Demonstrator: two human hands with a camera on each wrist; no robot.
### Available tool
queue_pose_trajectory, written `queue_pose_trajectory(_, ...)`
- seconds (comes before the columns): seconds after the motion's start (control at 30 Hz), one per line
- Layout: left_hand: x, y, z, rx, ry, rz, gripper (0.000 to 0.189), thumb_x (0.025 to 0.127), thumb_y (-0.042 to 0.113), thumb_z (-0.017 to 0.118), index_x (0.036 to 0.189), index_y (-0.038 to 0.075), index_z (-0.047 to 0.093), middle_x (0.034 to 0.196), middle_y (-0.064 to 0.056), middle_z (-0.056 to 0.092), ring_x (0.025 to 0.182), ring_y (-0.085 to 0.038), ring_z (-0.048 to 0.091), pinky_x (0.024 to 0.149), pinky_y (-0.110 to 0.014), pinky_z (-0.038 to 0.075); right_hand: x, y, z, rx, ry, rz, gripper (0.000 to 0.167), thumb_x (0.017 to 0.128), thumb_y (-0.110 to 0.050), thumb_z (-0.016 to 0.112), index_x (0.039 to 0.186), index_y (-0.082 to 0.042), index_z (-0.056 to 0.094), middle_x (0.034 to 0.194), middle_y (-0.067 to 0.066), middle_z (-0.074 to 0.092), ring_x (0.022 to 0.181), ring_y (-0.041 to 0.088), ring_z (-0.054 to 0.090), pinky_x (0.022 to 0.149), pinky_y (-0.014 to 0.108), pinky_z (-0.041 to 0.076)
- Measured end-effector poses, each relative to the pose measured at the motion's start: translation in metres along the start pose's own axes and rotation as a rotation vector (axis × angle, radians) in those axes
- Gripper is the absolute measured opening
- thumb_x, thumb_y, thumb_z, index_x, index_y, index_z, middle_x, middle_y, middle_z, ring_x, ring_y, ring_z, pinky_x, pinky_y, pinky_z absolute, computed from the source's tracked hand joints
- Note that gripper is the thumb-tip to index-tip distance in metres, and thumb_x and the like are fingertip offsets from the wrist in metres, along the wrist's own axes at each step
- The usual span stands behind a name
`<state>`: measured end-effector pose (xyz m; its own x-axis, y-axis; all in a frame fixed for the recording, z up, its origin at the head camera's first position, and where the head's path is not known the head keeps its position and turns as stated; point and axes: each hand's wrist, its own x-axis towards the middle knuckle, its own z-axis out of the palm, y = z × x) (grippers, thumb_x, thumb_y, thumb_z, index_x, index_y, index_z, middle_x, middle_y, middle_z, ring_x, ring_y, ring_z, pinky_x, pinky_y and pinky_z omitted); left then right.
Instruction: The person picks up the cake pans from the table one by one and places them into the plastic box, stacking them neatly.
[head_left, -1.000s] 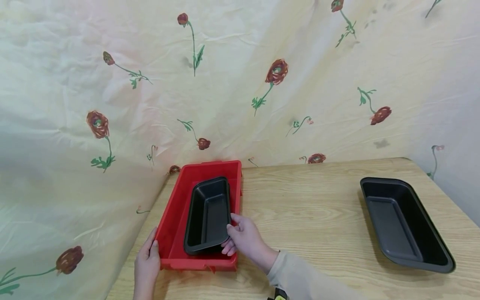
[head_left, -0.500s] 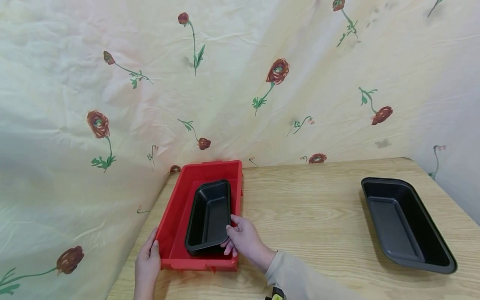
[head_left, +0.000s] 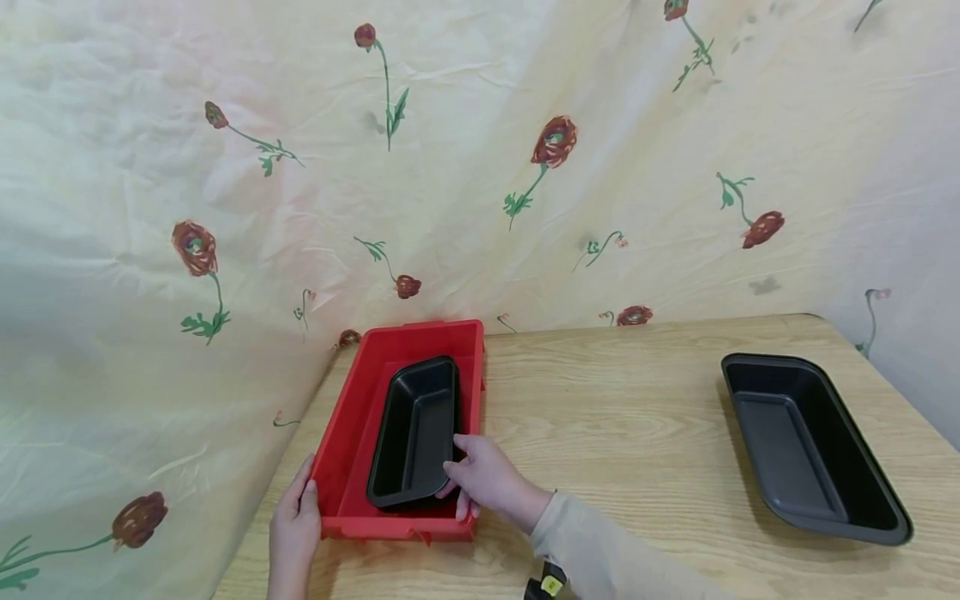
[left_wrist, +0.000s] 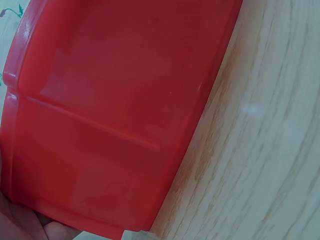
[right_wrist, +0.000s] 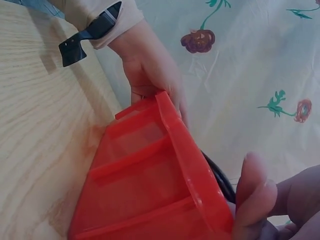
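Note:
A black loaf pan (head_left: 411, 433) sits inside a shallow red plastic tray (head_left: 341, 467), near the tray's right wall. My right hand (head_left: 487, 479) pinches the pan's rim at its near right corner, thumb on top, with the lower fingers partly hidden behind the rim and tray wall. In the right wrist view, only a strip of the pan's black rim (right_wrist: 218, 175) shows beside my right fingers (right_wrist: 255, 205). At the tray's near left corner my left hand (head_left: 295, 521) grips the edge, thumb on the near side. The left wrist view shows mostly the tray's red outer wall (left_wrist: 115, 100).
A second black loaf pan (head_left: 787, 467) stands on the wooden table (head_left: 600, 417) at the right. Flower-patterned cloth (head_left: 465, 167) hangs behind and left of the table. A black wrist strap (head_left: 547, 579) shows under the right sleeve.
My right hand has shifted slightly left along the pan's near right corner, and the pan has moved a little within the tray. The left hand and tray keep their place.

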<state>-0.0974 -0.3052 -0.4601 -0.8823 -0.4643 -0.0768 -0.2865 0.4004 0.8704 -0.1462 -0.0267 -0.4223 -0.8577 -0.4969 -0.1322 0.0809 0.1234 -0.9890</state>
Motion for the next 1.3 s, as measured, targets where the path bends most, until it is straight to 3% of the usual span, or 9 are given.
queue_pose_trajectory(0.37, 0.001, 0.0, 0.002, 0.0, 0.01, -0.003, 0.051, 0.113, 0.01, 0.034, 0.164, 0.01, 0.029, 0.164, -0.025, 0.03, 0.147, -0.048, 0.031, 0.114, -0.062, 0.035, 0.0, -0.003, -0.001, -0.058, -0.033, 0.018, 0.065, 0.102, 0.002, 0.058, 0.154, 0.019, 0.022, 0.083, 0.011, 0.075, 0.039, 0.008, 0.055, 0.034, 0.017, 0.037)
queue_pose_trajectory(0.67, 0.001, 0.0, 0.001, -0.004, -0.007, -0.004, 0.052, 0.113, 0.01, 0.035, 0.164, 0.011, 0.027, 0.165, -0.025, 0.028, 0.147, -0.048, 0.03, 0.114, -0.062, 0.035, -0.002, -0.005, -0.001, -0.089, -0.049, 0.031, 0.063, 0.101, 0.0, 0.06, 0.151, 0.021, 0.028, 0.091, 0.014, 0.075, 0.043, 0.01, 0.059, 0.035, 0.019, 0.042)
queue_pose_trajectory(0.9, 0.001, 0.0, 0.001, 0.008, 0.001, 0.0, 0.052, 0.112, 0.01, 0.034, 0.164, 0.01, 0.028, 0.165, -0.025, 0.027, 0.148, -0.048, 0.029, 0.114, -0.062, 0.035, -0.005, -0.009, 0.002, -0.129, -0.034, 0.042, 0.056, 0.1, 0.0, 0.063, 0.149, 0.018, 0.039, 0.063, 0.016, 0.064, 0.041, 0.011, 0.057, 0.036, 0.018, 0.04)
queue_pose_trajectory(1.0, 0.001, 0.0, 0.001, 0.007, 0.0, -0.012, 0.052, 0.113, 0.011, 0.034, 0.165, 0.012, 0.026, 0.166, -0.024, 0.026, 0.149, -0.047, 0.028, 0.114, -0.062, 0.035, -0.007, -0.009, 0.003, -0.15, -0.017, 0.056, 0.057, 0.101, -0.003, 0.064, 0.15, 0.015, 0.041, 0.061, 0.013, 0.063, 0.042, 0.013, 0.059, 0.037, 0.018, 0.042)
queue_pose_trajectory(1.2, 0.0, 0.001, 0.002, -0.003, -0.002, -0.033, 0.053, 0.113, 0.013, 0.033, 0.165, 0.015, 0.024, 0.167, -0.023, 0.025, 0.149, -0.047, 0.027, 0.113, -0.062, 0.036, -0.017, -0.006, -0.001, -0.165, -0.01, -0.022, 0.055, 0.101, -0.004, 0.064, 0.149, 0.013, 0.044, 0.065, 0.013, 0.063, 0.046, 0.018, 0.062, 0.041, 0.021, 0.044)
queue_pose_trajectory(1.3, 0.0, 0.001, 0.002, -0.006, 0.001, -0.035, 0.053, 0.113, 0.013, 0.033, 0.165, 0.015, 0.024, 0.167, -0.022, 0.025, 0.149, -0.047, 0.027, 0.113, -0.062, 0.036, -0.024, -0.005, -0.005, -0.168, 0.002, -0.096, 0.051, 0.1, -0.001, 0.061, 0.146, 0.015, 0.047, 0.076, 0.013, 0.069, 0.05, 0.024, 0.064, 0.042, 0.026, 0.049)
